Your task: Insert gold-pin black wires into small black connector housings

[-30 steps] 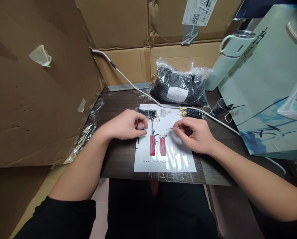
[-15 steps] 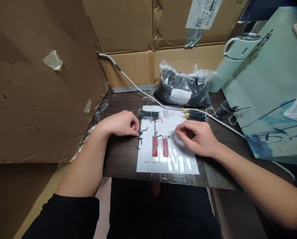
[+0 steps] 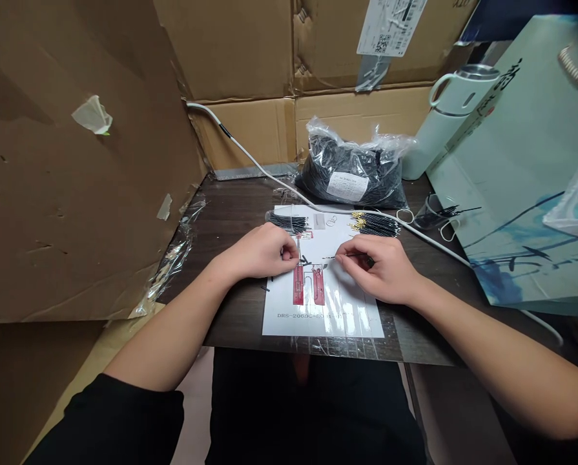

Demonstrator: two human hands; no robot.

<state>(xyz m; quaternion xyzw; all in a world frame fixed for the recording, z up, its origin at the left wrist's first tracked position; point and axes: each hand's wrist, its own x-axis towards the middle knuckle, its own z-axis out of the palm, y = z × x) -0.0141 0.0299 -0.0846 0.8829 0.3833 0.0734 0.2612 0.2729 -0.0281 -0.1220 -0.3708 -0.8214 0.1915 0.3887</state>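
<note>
My left hand (image 3: 264, 253) is above the left part of a white printed sheet (image 3: 289, 323), thumb and forefinger pinched together. What they hold, if anything, is too small to make out. Right by those fingertips are short black tube pieces (image 3: 305, 261), over the sheet's printed red shapes (image 3: 298, 287). Across from it, my right hand (image 3: 378, 265) pinches a thin black wire (image 3: 328, 258), its tip pointing left toward my left hand. A gap separates the two hands. Other black tube pieces (image 3: 265, 289) lie at the sheet's left edge, partly hidden by my left hand.
Black wires with gold ends (image 3: 376, 223) lie at the sheet's top right; a clear cup of black pieces (image 3: 289, 222) lies top left. Behind are a white cable (image 3: 264, 169), a filled plastic bag (image 3: 351, 168), another cup (image 3: 431, 212), a bottle (image 3: 438, 123) and a paper bag (image 3: 521, 181).
My left hand has moved right, from the tube pieces at the sheet's left edge to over the printed shapes. My right hand still holds the wire in nearly the same place.
</note>
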